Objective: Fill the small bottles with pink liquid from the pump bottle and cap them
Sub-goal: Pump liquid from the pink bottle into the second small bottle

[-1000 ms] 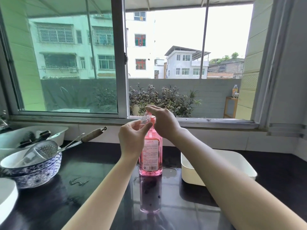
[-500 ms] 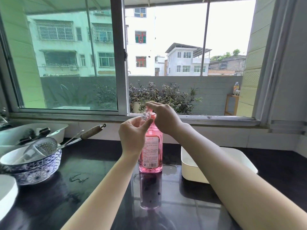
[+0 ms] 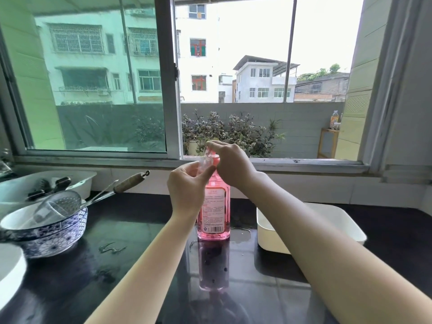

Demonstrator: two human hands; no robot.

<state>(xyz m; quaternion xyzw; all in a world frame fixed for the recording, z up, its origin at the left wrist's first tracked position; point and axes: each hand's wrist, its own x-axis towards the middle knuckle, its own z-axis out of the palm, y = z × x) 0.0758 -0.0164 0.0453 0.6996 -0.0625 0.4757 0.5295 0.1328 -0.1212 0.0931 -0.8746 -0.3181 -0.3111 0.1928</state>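
A tall pump bottle [image 3: 215, 213] of pink liquid with a white label stands upright on the black counter [image 3: 131, 265]. My left hand [image 3: 187, 188] pinches a small clear bottle [image 3: 205, 161] between thumb and fingers, right at the pump's nozzle. My right hand [image 3: 230, 163] rests on top of the pink pump head, fingers curled over it. Whether any liquid is in the small bottle is too hard to make out. The pump head is mostly hidden under my right hand.
A white rectangular tub [image 3: 336, 220] sits to the right of the pump bottle. At the left stand a blue-patterned bowl [image 3: 53, 237] holding a strainer ladle [image 3: 63, 204], a white basin [image 3: 84, 178] behind it, and a white plate edge [image 3: 9, 270]. A window runs behind the counter.
Both hands stay at the pump. The right hand has pressed slightly lower on the pump head, and the view has shifted down a little.
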